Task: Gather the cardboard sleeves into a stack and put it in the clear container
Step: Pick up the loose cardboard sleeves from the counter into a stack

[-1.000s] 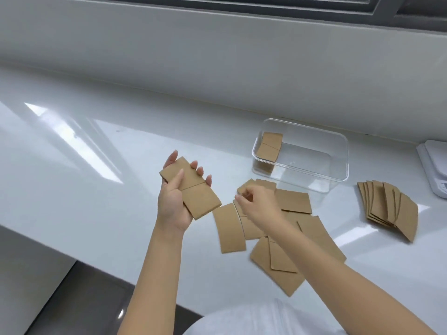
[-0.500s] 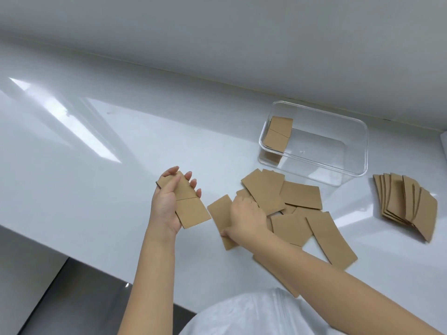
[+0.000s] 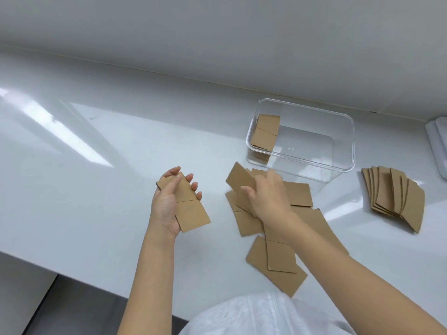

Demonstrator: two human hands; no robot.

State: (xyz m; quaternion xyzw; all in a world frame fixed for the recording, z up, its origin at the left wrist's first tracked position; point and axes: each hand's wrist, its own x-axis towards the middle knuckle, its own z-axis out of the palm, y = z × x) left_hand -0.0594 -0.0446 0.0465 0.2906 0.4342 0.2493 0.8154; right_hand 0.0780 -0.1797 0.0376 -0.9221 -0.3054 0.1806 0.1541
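- Now the left hand [image 3: 169, 201] is raised above the white bench [image 3: 96, 189], near its front edge, palm turned up, with a small stack of cardboard sleeves [image 3: 186, 204] lying across it; the thumb presses on top and the fingers curl round the far side, so the hand is closed on the stack.
- To its right, the right hand [image 3: 268, 197] is over the loose pile of sleeves [image 3: 278, 238] spread on the bench, thumb and fingers pinched on a single sleeve [image 3: 242, 180], which tilts up at its far end and looks slightly blurred.
- That loose pile lies between the two forearms and runs from just in front of the clear container [image 3: 348, 146] down to the bench's front edge, its pieces overlapping at different angles.
- Set towards the back of the bench, close to the wall, the clear container has a few sleeves inside [image 3: 264, 131], leaning upright against its left end wall; its other end shows only bare floor.
- Further right, a fanned row of sleeves [image 3: 394, 197] lies flat on the bench, apart from the loose pile and just beside the container's right front corner.
- At the bench's right edge a white object [image 3: 437, 141] is cut off by the frame; I cannot tell what it is.
- A white garment [image 3: 254, 315] shows at the bottom, in front of the bench.
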